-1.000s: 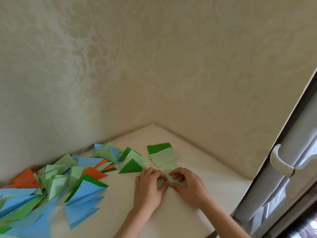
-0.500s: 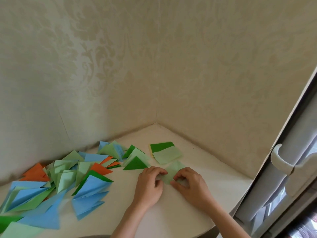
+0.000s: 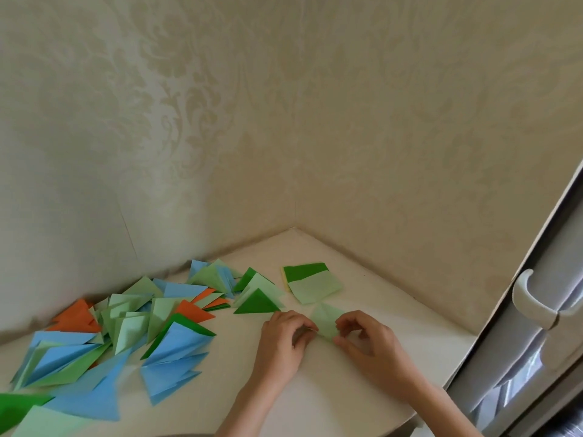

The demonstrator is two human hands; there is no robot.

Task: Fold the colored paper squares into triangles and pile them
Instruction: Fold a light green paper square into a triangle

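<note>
Now we have a pale green paper (image 3: 326,323) between our two hands on the white tabletop (image 3: 315,389), near the corner where the patterned walls (image 3: 378,121) meet. Our left hand (image 3: 282,340) has its fingers curled in, the fingertips pinching the paper's left edge. Our right hand (image 3: 369,343) is curled the same way, thumb and forefinger closed on the right edge. Between them the paper shows a pointed upper corner, and its lower part lies against the tabletop; how far it is folded we cannot tell.

Just beyond the hands lies a small stack of unfolded squares (image 3: 310,282), dark green at the back with a pale green sheet on top, slightly askew. To its left a dark green triangle (image 3: 257,302) sits flat, just beside our left hand. Farther left, the pile of folded triangles (image 3: 126,329) spreads loosely across the tabletop in blue, pale green, dark green and orange, many overlapping, some standing half open.

At the right edge we see a white door handle (image 3: 533,299).
</note>
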